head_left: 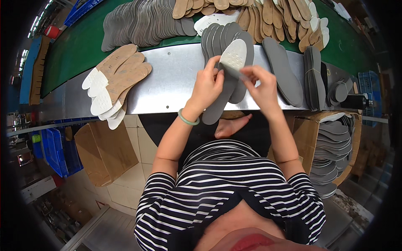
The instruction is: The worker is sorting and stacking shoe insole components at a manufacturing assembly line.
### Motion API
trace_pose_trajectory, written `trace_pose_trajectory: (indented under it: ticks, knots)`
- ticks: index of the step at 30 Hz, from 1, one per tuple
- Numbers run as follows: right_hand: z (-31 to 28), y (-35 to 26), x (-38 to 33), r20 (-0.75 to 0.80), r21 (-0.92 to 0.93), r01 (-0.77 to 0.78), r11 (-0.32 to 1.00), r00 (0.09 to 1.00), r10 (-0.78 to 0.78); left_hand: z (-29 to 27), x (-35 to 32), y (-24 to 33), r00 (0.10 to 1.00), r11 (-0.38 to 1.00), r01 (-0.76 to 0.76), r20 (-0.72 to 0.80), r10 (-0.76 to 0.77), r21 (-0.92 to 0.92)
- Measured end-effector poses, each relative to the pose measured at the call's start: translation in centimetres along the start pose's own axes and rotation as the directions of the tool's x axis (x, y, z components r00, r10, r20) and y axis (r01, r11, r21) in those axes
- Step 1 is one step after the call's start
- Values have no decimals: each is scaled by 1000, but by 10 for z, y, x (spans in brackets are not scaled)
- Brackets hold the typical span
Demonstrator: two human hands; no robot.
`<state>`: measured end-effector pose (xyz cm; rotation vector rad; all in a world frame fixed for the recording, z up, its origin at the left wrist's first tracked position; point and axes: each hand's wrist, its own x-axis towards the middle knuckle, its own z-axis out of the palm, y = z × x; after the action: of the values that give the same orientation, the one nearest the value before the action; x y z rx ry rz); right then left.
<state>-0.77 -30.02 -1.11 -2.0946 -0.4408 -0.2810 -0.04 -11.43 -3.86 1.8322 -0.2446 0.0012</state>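
Pinching a grey insole (217, 102) with a white dotted forepart piece (233, 56), left hand (208, 85) and right hand (260, 85) each close their grip on it above the metal surface (167, 83).

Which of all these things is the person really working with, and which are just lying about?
In hand:
- grey foam insole, held by left hand
- white dotted forefoot pad, pressed on by right hand

Lying about:
- tan-and-white insole stack
- cardboard box of grey insoles
- blue plastic crate

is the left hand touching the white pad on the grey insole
Touching. The head view shows the left hand with its fingers on the edge of the white pad, which lies on the grey insole.
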Motion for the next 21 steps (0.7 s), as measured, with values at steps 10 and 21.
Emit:
trace_pose_trajectory:
  ticks: [10, 21]
  knots:
    - [24, 24, 14, -166, 85, 67, 994, 985, -52, -6, -6, -4, 990, 883, 115, -16, -137, -456]
    - [53, 33, 9, -66, 722, -167, 671, 949, 307, 1, -15, -15, 944, 720, 261, 16, -328, -643]
